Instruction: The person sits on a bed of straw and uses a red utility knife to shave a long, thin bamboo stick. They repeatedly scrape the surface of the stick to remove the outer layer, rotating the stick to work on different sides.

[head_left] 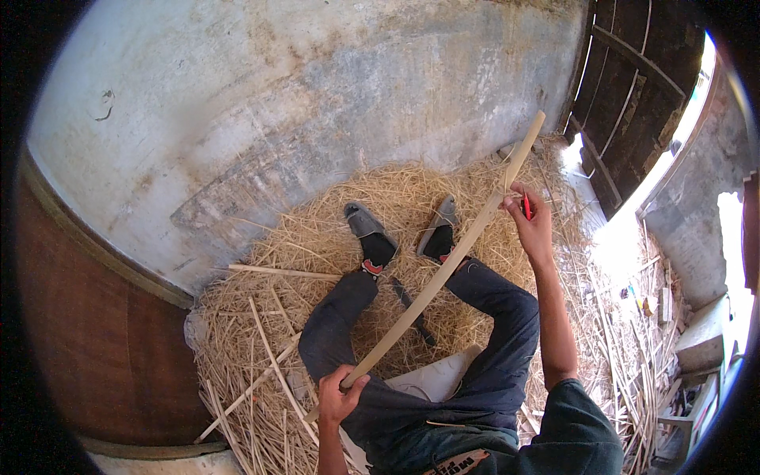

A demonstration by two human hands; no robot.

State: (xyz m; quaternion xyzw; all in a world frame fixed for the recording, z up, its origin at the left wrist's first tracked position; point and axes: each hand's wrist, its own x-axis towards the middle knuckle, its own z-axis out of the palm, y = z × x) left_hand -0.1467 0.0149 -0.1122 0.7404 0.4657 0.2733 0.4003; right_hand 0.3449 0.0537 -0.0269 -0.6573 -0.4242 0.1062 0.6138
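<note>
A long pale bamboo pole [443, 273] slants across my lap, from low left to its far end near the wall. My left hand [339, 393] is closed round its lower part. My right hand [532, 223] is at the upper part, fingers bent against the pole and closed on a slim red tool [526, 207]. The tool's tip and exact kind are hard to make out. A thin strip or split shows on the pole beside those fingers. Between my legs, under the pole's line, a long dark tool [413, 310] lies on the straw.
Straw-like shavings [317, 229] cover the floor round my feet. Loose bamboo strips [273, 360] lie at left, and more lie at right. A stained wall [340, 87] stands ahead, a brown panel [103, 332] at left, a dark wooden door [633, 87] at far right.
</note>
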